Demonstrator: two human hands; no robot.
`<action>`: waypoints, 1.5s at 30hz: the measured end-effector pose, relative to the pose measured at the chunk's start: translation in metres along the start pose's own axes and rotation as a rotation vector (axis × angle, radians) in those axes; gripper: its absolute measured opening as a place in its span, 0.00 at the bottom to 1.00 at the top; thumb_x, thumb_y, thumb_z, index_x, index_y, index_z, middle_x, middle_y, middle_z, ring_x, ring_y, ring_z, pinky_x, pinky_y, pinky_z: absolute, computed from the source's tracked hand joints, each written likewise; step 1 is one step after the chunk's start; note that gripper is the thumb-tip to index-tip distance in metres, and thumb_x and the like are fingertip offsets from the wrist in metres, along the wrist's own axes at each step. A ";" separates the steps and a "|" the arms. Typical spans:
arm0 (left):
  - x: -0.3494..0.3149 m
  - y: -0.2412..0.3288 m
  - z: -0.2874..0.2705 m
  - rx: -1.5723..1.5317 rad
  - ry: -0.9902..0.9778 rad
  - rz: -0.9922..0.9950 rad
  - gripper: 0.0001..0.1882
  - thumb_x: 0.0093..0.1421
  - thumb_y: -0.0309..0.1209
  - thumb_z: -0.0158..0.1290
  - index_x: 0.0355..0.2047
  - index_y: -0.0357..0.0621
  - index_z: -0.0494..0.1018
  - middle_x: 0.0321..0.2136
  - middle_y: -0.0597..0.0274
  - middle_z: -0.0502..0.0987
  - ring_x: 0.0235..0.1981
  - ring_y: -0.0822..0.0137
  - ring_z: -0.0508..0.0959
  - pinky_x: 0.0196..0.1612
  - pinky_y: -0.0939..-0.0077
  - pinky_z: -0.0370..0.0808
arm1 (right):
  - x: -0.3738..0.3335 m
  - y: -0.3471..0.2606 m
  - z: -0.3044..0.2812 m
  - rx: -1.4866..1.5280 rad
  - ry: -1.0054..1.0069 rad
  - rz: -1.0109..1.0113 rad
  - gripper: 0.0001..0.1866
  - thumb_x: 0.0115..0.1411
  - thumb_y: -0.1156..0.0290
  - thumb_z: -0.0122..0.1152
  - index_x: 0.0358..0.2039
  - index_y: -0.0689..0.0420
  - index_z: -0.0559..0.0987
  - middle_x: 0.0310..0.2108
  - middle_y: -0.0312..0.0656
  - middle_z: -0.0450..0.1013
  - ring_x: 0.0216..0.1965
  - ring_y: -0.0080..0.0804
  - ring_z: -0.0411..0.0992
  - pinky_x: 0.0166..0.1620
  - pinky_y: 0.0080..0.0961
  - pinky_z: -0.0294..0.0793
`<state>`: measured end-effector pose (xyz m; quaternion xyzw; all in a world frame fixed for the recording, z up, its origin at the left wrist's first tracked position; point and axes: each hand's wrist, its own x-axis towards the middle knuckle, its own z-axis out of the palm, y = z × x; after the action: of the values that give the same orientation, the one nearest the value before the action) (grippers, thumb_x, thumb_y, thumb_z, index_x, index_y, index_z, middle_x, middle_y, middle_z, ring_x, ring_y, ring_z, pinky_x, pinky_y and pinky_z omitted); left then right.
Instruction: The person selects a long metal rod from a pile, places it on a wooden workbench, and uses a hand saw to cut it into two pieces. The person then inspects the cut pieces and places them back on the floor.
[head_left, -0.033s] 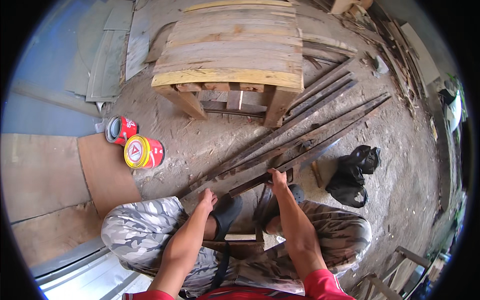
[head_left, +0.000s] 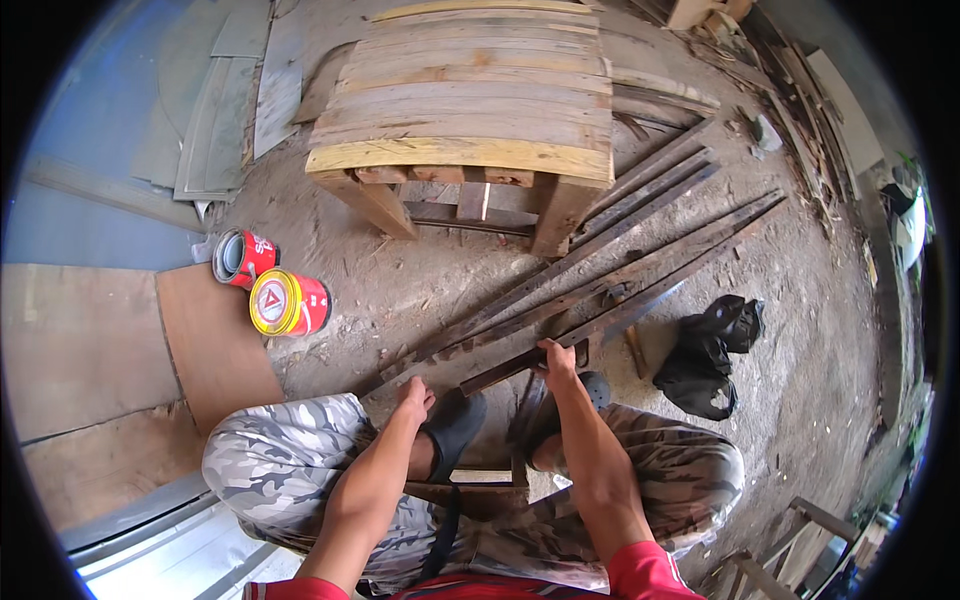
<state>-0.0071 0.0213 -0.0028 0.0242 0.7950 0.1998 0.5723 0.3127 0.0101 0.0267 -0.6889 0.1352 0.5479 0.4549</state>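
A long dark brown bar slants from between my feet up to the right. My right hand is closed round it near its close end. My left hand hangs over my left shoe, fingers loosely bent and apart, with nothing seen in it. It is nearest to the lower ends of other long dark bars, which fan out across the ground. Under the held bar lies a tool with a wooden handle, its upper part partly hidden.
A slatted wooden table stands ahead. To the left are an open red can and a red can with a yellow lid, beside plywood sheets. A black plastic bag lies to the right. Scrap wood lines the far right.
The view has shifted very slightly. Both hands and the bar keep their places.
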 end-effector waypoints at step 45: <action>-0.212 0.087 0.138 1.298 -1.063 0.390 0.48 0.58 0.72 0.50 0.58 0.39 0.72 0.43 0.54 0.82 0.37 0.66 0.82 0.43 0.64 0.79 | -0.111 -0.096 -0.048 -0.310 -0.007 -0.039 0.18 0.63 0.53 0.66 0.38 0.58 0.83 0.32 0.39 0.78 0.33 0.32 0.76 0.39 0.42 0.80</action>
<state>0.1761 0.0847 0.1813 0.5730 0.3602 -0.2372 0.6970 0.3682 -0.0092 0.1697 -0.7514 0.0340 0.5558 0.3539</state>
